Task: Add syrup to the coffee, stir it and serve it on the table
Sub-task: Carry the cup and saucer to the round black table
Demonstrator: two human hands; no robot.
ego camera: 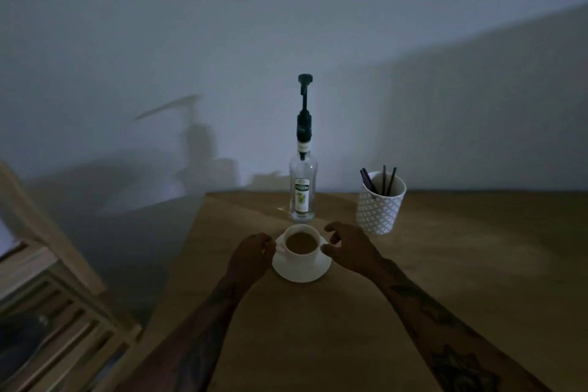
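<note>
Centrally, coffee cup (301, 242) between hands, left hand (254, 251) pinching its handle, right hand (346, 243) loosely curled beside saucer (300, 270).

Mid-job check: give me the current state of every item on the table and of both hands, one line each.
White ceramic cup: upright on saucer, holds light brown coffee.
White round saucer: flat on table.
Clear glass syrup bottle with black pump: upright, pump raised, looks nearly empty.
White patterned holder: upright, dark stirrers inside.
Left hand: fingers curled at the cup's handle side.
Right hand: open, by the saucer's rim.
</note>
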